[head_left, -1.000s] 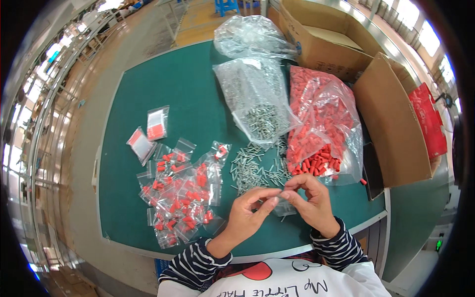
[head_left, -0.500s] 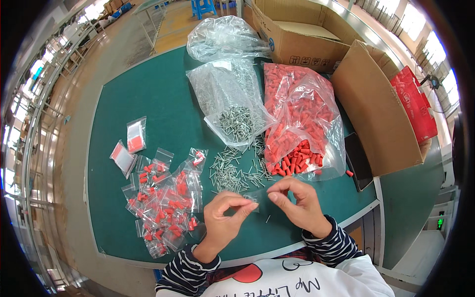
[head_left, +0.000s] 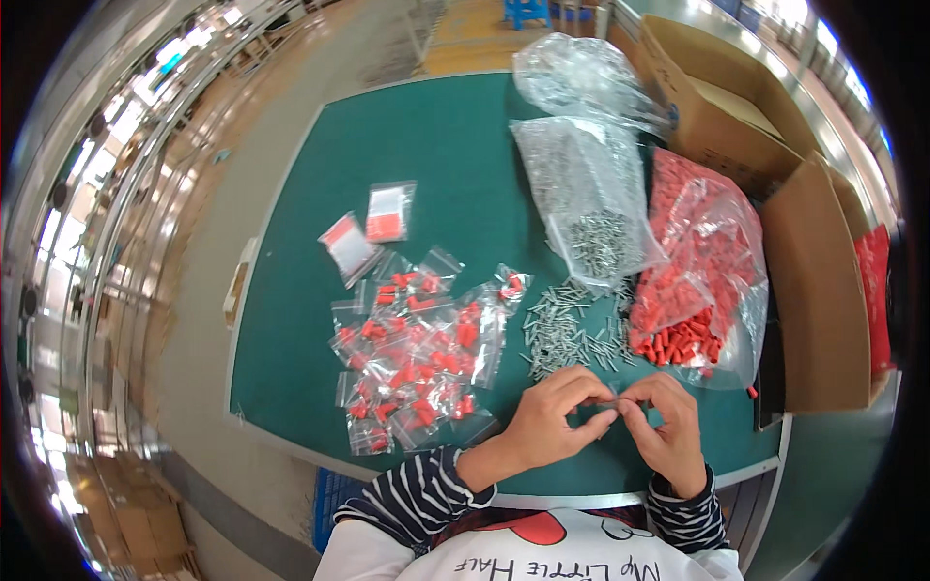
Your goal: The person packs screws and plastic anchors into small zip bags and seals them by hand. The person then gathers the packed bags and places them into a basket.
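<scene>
My left hand (head_left: 554, 414) and my right hand (head_left: 668, 426) meet near the front edge of the table, thumbs and forefingers pinched together. Between the fingertips is the edge of a small clear plastic bag (head_left: 613, 389); most of it is hidden by the fingers. Just beyond my hands lies a loose pile of silver screws (head_left: 557, 329). More screws fill an open clear bag (head_left: 596, 242) behind the pile. To its right, an open bag of red plastic caps (head_left: 702, 242) spills a few toward me. Left of my hands sit several small filled bags with red caps (head_left: 412, 358).
Two stacks of flat small bags (head_left: 390, 213) lie on the green table (head_left: 436, 136) at left. A crumpled clear plastic bag (head_left: 581, 77) rests at the back. Open cardboard boxes (head_left: 819, 290) line the right side, and a dark flat object (head_left: 770, 378) lies beside them.
My right hand has come in to meet my left, and both now pinch the small bag. The view has turned left, so the table appears farther right.
</scene>
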The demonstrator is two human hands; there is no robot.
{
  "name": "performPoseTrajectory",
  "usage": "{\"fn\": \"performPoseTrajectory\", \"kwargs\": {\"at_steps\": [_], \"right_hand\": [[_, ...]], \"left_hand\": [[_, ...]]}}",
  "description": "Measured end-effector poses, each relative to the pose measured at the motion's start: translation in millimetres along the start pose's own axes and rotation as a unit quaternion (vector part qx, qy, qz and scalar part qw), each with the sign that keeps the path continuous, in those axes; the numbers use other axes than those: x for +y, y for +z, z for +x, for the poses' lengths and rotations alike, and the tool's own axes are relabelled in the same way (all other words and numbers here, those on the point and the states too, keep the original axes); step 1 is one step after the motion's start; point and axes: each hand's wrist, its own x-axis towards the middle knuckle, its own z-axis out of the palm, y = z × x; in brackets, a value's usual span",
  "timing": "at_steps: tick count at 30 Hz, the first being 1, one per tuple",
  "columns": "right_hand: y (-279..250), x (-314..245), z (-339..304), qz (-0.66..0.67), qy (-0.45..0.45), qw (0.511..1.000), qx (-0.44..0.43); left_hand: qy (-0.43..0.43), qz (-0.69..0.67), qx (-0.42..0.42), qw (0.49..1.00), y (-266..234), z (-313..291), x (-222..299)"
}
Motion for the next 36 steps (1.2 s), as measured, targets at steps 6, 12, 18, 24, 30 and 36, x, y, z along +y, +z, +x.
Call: {"fn": "performPoseTrajectory", "kwargs": {"at_steps": [6, 12, 18, 24, 30, 36], "right_hand": [[5.7, -7.7, 0.0, -0.103, -0.034, 0.994, 0.003], [9.3, -8.8, -2.9, -0.131, -0.056, 0.99, 0.002], [15.9, -11.0, -7.3, -0.138, -0.045, 0.989, 0.019], [20.6, -18.1, -6.1, -0.135, -0.04, 0.99, 0.017], [24.1, -12.2, -10.4, -0.162, -0.064, 0.984, 0.038], [17.3, -15.4, -14.7, -0.242, -0.1, 0.965, -0.004]], "left_hand": [[-0.017, -0.001, -0.032, 0.999, 1.2, -6.3, -6.7], [-0.039, -0.003, -0.03, 0.999, -1.4, -6.1, -4.5], [-0.009, 0.061, 0.046, 0.997, 6.4, -6.2, -0.4], [-0.118, -0.022, 0.052, 0.991, -3.3, -1.0, -0.4], [-0.173, -0.059, 0.018, 0.983, -5.5, -1.8, -3.7], [0.014, 0.064, 0.064, 0.996, -0.9, -5.5, 5.4]]}}
